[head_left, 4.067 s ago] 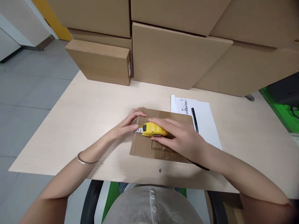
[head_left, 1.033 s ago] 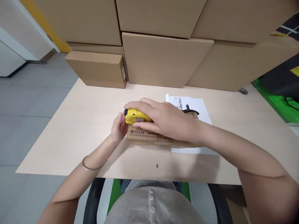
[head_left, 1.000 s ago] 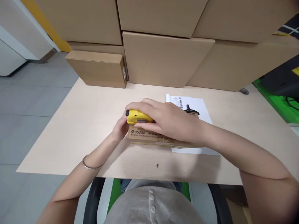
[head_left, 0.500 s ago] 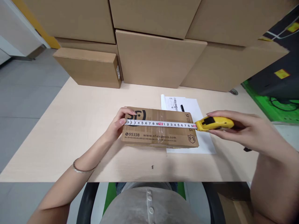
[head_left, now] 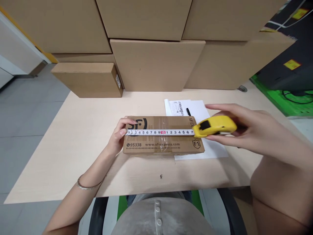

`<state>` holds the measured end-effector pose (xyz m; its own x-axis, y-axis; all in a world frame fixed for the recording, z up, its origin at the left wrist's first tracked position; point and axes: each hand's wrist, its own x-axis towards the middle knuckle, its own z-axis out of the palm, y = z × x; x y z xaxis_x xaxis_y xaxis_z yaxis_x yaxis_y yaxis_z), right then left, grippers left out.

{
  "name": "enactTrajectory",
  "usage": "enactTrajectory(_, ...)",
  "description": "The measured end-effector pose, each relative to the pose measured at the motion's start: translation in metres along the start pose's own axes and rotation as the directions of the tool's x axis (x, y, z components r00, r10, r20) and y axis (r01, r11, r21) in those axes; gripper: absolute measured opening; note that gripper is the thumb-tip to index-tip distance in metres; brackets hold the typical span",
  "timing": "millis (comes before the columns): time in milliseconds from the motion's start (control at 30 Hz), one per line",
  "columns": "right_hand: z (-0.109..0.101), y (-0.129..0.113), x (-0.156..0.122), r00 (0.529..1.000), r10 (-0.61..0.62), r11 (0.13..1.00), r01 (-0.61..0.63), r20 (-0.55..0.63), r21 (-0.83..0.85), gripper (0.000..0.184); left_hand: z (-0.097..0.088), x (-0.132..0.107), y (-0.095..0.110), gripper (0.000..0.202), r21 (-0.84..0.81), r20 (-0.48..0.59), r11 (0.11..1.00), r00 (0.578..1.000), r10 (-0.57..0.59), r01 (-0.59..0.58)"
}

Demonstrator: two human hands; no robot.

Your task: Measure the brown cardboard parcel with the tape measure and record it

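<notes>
A brown cardboard box [head_left: 146, 148] with SF lettering and clear tape across its middle lies on the table in front of me. Across its top runs the white blade of a tape measure [head_left: 216, 125], with the numbers facing me. At the box's left end, my left hand [head_left: 119, 133] pins the blade's tip under the thumb while its fingers rest on the box. My right hand [head_left: 246, 127] grips the yellow case between thumb and fingers, over the box's right end. The blade shows up to about 17 before the case covers it.
White paper sheets [head_left: 215, 150] lie partly under the box, with a black pen [head_left: 188, 112] on them. Large cardboard boxes [head_left: 156, 65] are stacked along the back, and a smaller carton [head_left: 85, 80] stands at the back left. A chair armrest [head_left: 99, 215] is below.
My right hand has brought the yellow case leftward over the box's end, and less blade shows. The left hand keeps its hold at the box's left end. The view has shifted slightly.
</notes>
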<state>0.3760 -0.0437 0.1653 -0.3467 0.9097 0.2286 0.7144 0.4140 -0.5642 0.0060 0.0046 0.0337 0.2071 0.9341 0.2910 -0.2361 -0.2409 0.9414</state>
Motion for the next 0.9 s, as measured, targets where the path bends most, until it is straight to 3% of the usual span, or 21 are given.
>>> enactTrajectory(133,0.042,-0.042,0.027,0.981,-0.137,0.986,0.148,0.139,-0.076,0.037,0.000,-0.004,0.000,0.034,0.074,-0.016,0.997,1.000,0.025,-0.024)
enactTrajectory(200,0.068,-0.062,0.034,0.954,-0.265,0.945,0.286,0.139,-0.158,0.026,-0.004,-0.008,-0.001,0.039,0.118,0.003,0.990,0.997,0.075,-0.075)
enactTrajectory(267,0.087,-0.076,0.031,0.910,-0.398,0.878,0.414,0.114,-0.242,0.031,-0.010,-0.013,-0.001,0.047,0.147,0.062,0.976,0.987,0.151,-0.159)
enactTrajectory(333,0.094,-0.079,0.018,0.886,-0.457,0.848,0.460,0.077,-0.262,0.039,-0.019,-0.018,0.000,0.053,0.168,0.140,0.958,0.967,0.211,-0.233)
enactTrajectory(400,0.090,-0.070,0.002,0.921,-0.389,0.908,0.382,-0.008,-0.174,0.031,-0.030,-0.025,0.004,0.055,0.207,0.209,0.940,0.951,0.228,-0.271)
enactTrajectory(467,0.079,-0.051,-0.011,0.976,-0.147,0.989,0.148,-0.163,-0.005,0.023,-0.038,-0.030,0.011,0.052,0.271,0.280,0.918,0.936,0.212,-0.289)
enactTrajectory(533,0.070,-0.028,-0.015,0.938,0.185,0.965,-0.117,-0.293,0.237,0.031,-0.043,-0.035,0.019,0.053,0.345,0.343,0.882,0.918,0.199,-0.320)
enactTrajectory(600,0.066,-0.005,-0.007,0.863,0.425,0.828,-0.249,-0.273,0.502,0.033,-0.042,-0.039,0.026,0.062,0.387,0.386,0.850,0.900,0.201,-0.356)
enactTrajectory(667,0.071,0.013,0.009,0.863,0.484,0.674,-0.263,-0.144,0.690,0.037,-0.033,-0.042,0.030,0.071,0.391,0.411,0.836,0.886,0.217,-0.386)
enactTrajectory(733,0.080,0.025,0.028,0.896,0.443,0.587,-0.258,-0.038,0.767,0.043,-0.017,-0.045,0.032,0.076,0.389,0.445,0.828,0.870,0.214,-0.403)
enactTrajectory(900,0.095,0.031,0.055,0.932,0.358,0.559,-0.269,0.065,0.784,0.040,0.015,-0.058,0.035,0.094,0.417,0.544,0.782,0.816,0.194,-0.464)
